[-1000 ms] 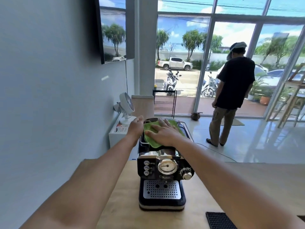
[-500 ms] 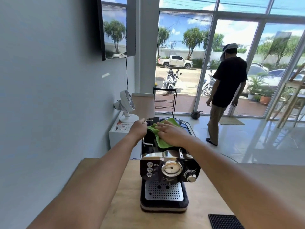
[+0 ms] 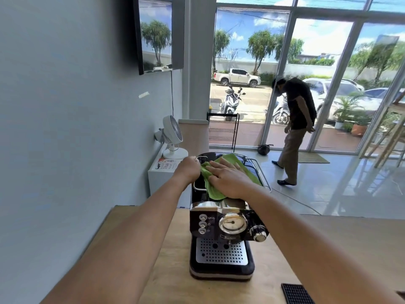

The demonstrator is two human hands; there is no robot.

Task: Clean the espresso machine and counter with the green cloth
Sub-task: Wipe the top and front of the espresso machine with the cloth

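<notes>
One espresso machine (image 3: 222, 233) stands on one wooden counter (image 3: 341, 242). One green cloth (image 3: 221, 178) lies on its top. Two hands show: one left hand (image 3: 189, 170) and one right hand (image 3: 228, 179). The machine's front carries three small buttons (image 3: 202, 224), one gauge (image 3: 232, 223) and one knob (image 3: 259, 233). There is one white fan (image 3: 173, 136), one black mat (image 3: 297, 294), one wall screen (image 3: 157, 34), and one other person (image 3: 294, 132).

Under the right hand's (image 3: 230, 179) flat grip lies a plain bright green cloth (image 3: 213, 189). The espresso machine (image 3: 221, 224) below it is glossy black with chrome trim, a cream-faced gauge and a silver drip grille dotted with holes. The counter (image 3: 171, 279) nearer than the grip is pale wood; a black ribbed mat (image 3: 297, 294) lies on it.
</notes>
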